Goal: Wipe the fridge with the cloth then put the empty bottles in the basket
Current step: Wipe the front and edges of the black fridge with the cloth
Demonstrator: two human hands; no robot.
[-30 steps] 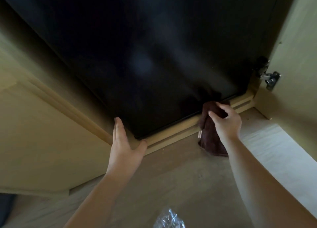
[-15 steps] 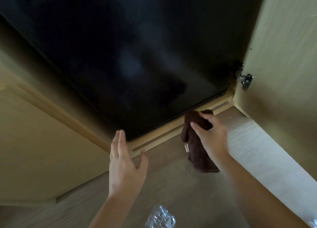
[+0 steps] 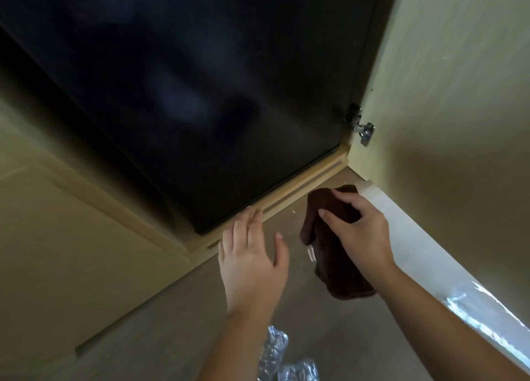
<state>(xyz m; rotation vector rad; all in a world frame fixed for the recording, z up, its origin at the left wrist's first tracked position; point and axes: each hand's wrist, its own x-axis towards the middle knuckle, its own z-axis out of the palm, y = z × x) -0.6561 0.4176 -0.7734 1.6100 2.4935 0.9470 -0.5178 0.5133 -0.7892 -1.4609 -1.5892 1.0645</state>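
Note:
The black fridge door [image 3: 200,93] fills the upper middle of the head view, set in a pale wooden cabinet. My right hand [image 3: 358,231] grips a dark brown cloth [image 3: 338,268], which hangs below the fridge's lower right corner, off the door. My left hand [image 3: 252,254] is open with fingers spread, just in front of the wooden plinth [image 3: 286,197] under the door, holding nothing. Crumpled clear plastic bottles [image 3: 275,352] lie on the floor by my left forearm at the bottom edge, partly cut off.
An open cabinet door [image 3: 459,122] stands at the right, with a metal hinge [image 3: 362,129] near the fridge corner. Cabinet panels [image 3: 71,237] run along the left. The floor [image 3: 344,337] is beige. Another clear bottle [image 3: 487,317] shows at the lower right.
My right hand drew the cloth back from the fridge's bottom edge, down toward the floor. My left hand lifted off the plinth and pulled back. The view shifted, showing more bottles.

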